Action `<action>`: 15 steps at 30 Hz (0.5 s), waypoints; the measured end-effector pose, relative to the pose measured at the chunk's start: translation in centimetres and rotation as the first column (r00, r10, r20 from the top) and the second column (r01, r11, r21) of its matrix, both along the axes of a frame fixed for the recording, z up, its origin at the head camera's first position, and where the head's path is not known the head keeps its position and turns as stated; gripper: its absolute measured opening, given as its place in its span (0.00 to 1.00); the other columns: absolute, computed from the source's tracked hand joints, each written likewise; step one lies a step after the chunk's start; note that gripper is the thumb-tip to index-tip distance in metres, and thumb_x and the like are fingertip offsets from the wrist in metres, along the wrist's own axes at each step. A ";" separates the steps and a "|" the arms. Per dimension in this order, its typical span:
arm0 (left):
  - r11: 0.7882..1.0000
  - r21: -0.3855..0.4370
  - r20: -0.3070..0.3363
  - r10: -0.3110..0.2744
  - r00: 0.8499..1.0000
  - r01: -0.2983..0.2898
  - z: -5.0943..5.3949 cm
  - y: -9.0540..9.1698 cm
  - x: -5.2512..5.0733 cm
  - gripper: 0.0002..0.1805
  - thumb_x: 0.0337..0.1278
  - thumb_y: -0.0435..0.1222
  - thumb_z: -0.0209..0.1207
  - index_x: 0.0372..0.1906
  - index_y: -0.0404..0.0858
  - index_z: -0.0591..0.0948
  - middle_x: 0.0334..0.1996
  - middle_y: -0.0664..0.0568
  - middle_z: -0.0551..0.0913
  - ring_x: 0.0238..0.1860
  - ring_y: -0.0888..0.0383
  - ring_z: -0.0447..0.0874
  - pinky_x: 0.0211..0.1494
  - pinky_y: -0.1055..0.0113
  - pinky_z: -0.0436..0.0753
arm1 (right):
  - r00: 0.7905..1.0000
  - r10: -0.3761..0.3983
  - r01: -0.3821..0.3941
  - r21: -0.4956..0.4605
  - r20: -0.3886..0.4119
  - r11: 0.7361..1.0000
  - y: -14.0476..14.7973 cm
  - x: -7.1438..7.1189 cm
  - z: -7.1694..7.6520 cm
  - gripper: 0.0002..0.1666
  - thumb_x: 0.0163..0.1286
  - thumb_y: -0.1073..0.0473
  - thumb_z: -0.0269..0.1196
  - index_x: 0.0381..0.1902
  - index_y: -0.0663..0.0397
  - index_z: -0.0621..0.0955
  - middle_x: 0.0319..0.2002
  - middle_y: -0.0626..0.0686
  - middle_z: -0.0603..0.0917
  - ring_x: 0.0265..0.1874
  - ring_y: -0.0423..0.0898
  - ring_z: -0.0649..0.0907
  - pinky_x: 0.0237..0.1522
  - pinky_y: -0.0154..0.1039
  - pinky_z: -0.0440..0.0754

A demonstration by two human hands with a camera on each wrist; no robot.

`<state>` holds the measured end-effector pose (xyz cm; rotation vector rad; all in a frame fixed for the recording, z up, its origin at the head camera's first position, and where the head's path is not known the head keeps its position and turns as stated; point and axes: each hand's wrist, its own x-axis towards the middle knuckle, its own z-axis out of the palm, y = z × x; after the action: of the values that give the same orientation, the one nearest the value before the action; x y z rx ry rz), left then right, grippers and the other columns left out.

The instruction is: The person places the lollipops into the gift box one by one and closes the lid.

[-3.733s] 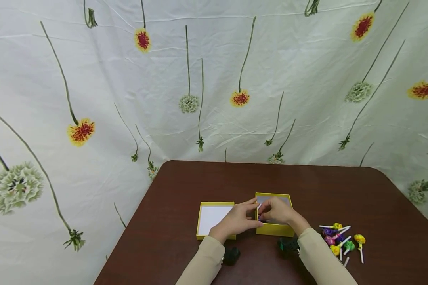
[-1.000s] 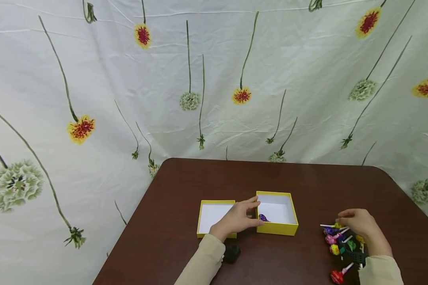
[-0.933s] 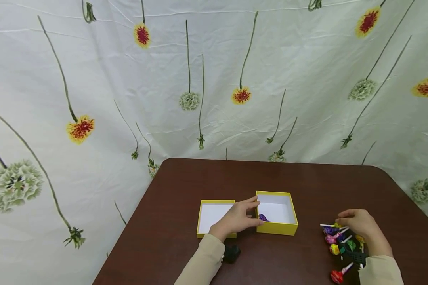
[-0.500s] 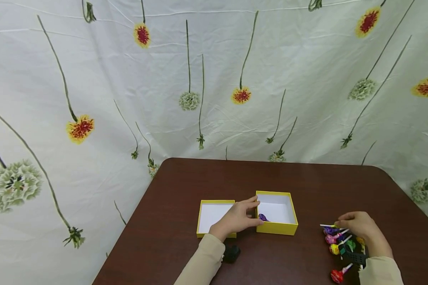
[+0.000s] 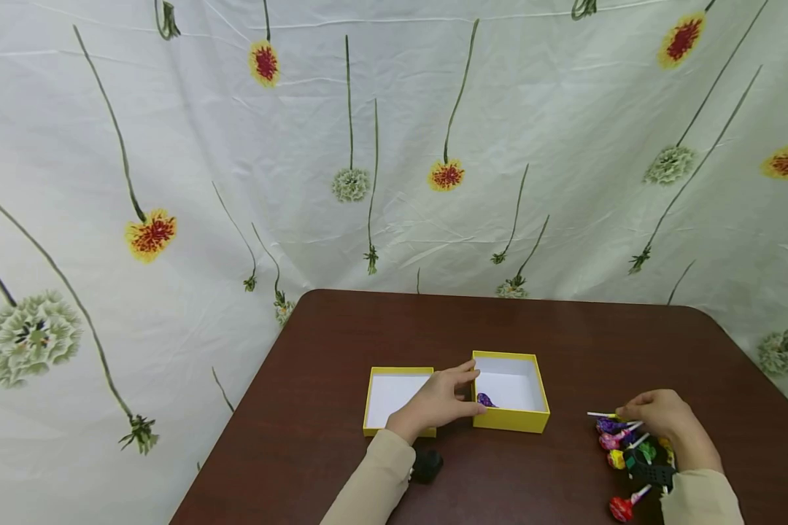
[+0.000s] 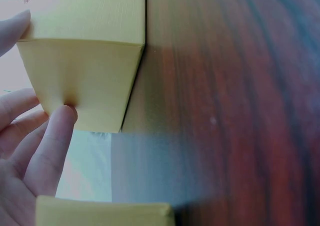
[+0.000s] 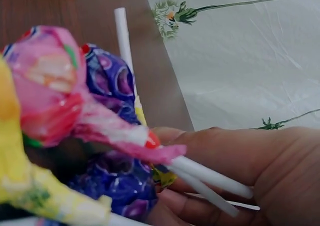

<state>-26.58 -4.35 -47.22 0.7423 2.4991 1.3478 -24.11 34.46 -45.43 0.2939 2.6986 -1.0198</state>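
My left hand [image 5: 436, 399] rests against the left wall of a yellow box [image 5: 512, 419] with a white inside. In the left wrist view its fairly straight fingers [image 6: 55, 141] press on the box's outer side. A purple lollipop [image 5: 485, 399] lies inside, near the front left corner. At the right, my right hand [image 5: 663, 419] pinches a yellow lollipop, whose white stick [image 5: 600, 414] points left; the fingers hide its head. Beside those fingers lie a pink lollipop [image 7: 47, 81], purple lollipops [image 7: 110, 81] and another yellow lollipop [image 7: 45, 196].
A shallow yellow lid [image 5: 394, 397] with a white inside lies left of the box, partly behind the left hand. A red lollipop [image 5: 621, 508] lies nearest the front, and a green lollipop [image 5: 646, 450] is partly covered by the right wrist's black device [image 5: 653, 474].
My right hand has gone from inside the box to the lollipops at the right, where it now pinches the yellow one and has shifted slightly. The left hand stays at the box.
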 end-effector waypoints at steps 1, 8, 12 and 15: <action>1.000 0.000 -0.001 0.000 1.000 0.000 0.0 0.0 0.0 0.38 0.58 0.44 0.70 0.72 0.37 0.71 0.78 0.52 0.61 0.63 0.51 0.81 0.56 0.67 0.85 | 1.000 -0.003 0.003 -0.006 0.007 1.000 0.0 0.0 0.0 0.23 0.65 0.52 0.68 0.39 0.71 0.85 0.39 0.66 0.84 0.36 0.53 0.82 0.33 0.45 0.83; 1.000 0.001 -0.006 0.001 1.000 -0.001 0.1 0.1 0.0 0.38 0.58 0.43 0.70 0.72 0.38 0.71 0.78 0.52 0.61 0.64 0.51 0.80 0.56 0.67 0.85 | 1.000 -0.004 0.005 -0.047 0.011 0.999 -0.1 0.1 0.0 0.19 0.66 0.54 0.66 0.38 0.70 0.86 0.40 0.65 0.85 0.39 0.54 0.81 0.34 0.44 0.81; 1.000 0.004 -0.001 0.004 1.000 -0.004 0.1 0.1 0.0 0.38 0.58 0.43 0.70 0.72 0.38 0.71 0.78 0.52 0.61 0.62 0.51 0.82 0.56 0.67 0.85 | 1.000 0.006 -0.007 -0.045 -0.011 0.999 -0.2 0.2 0.0 0.20 0.67 0.54 0.66 0.39 0.70 0.86 0.42 0.68 0.84 0.43 0.59 0.81 0.37 0.47 0.82; 1.000 0.008 0.007 0.004 1.000 -0.004 0.1 0.0 0.1 0.38 0.58 0.43 0.70 0.72 0.38 0.71 0.78 0.52 0.61 0.61 0.51 0.82 0.57 0.66 0.85 | 0.999 0.004 -0.006 -0.041 -0.032 0.999 -0.2 0.3 -0.1 0.20 0.67 0.54 0.66 0.39 0.70 0.85 0.42 0.68 0.84 0.43 0.60 0.81 0.36 0.46 0.81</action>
<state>-26.51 -4.32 -47.15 0.7339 2.4928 1.3598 -23.85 34.27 -45.49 0.2655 2.7010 -1.0867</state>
